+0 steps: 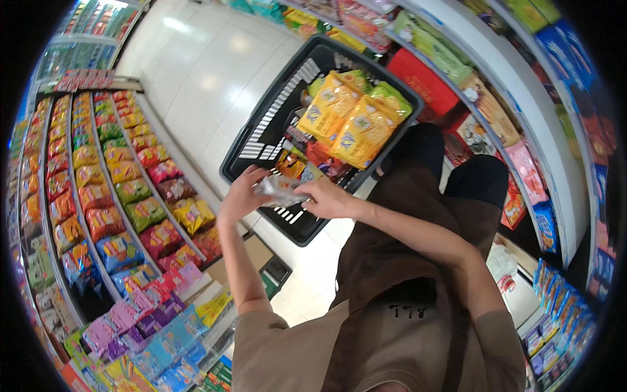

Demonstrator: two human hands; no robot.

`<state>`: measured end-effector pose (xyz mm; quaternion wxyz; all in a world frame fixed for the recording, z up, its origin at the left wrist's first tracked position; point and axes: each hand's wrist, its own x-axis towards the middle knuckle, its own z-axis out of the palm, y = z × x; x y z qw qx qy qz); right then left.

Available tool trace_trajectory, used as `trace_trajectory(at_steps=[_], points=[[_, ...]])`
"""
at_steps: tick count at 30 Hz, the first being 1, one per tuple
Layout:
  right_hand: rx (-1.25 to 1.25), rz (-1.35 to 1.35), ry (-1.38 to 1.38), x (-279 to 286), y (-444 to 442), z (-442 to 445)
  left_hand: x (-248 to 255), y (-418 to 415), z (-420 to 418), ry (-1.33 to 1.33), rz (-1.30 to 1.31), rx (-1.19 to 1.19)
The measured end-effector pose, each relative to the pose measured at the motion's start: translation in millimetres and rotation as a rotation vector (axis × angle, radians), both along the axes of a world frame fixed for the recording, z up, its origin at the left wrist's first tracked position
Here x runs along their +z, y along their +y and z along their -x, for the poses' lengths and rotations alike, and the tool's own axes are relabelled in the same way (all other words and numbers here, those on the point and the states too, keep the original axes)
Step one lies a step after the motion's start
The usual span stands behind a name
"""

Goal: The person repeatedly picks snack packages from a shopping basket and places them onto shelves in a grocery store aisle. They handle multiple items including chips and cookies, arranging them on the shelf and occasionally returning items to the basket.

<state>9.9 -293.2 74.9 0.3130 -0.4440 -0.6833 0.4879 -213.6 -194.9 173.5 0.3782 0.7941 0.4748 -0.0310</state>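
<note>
Both of my hands are over the near end of a black plastic shopping basket (250, 120). My left hand (241, 195) grips one side of a clear, shiny plastic packet (279, 190). On the packet's other side, my right hand (325, 198) pinches its edge between thumb and fingers. What the packet contains is too blurred to tell. Yellow snack bags (365, 132) lie piled in the basket, with green bags (392, 98) beside and behind them. Lower down are a red packet (321, 154) and an orange-and-black packet (291, 164), partly covered.
A tiered rack of chip bags (130, 176) stands to the left. Shelves of packaged snacks (436, 49) curve along the right, close to my knees (475, 181). Small pink and purple packets (127, 313) fill a display at lower left. Tiled floor (201, 73) runs beyond the basket.
</note>
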Motion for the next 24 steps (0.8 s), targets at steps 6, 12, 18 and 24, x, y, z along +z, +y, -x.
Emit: trace_trajectory(at_steps=[6, 12, 18, 24], points=[[-0.085, -0.024, 0.153, 38, -32, -26, 79, -23, -9, -0.119, -0.038, 0.092], [-0.217, 0.110, 0.290, 88, -66, -69, 92, -25, -43, -0.436, 0.077, 0.036], [-0.475, 0.105, 0.298, 71, -103, -121, 78, -39, -139, -0.540, 0.207, -0.074], [-0.777, 0.073, 0.577, 63, -164, -200, 53, -71, -239, -0.515, 0.426, 0.003]])
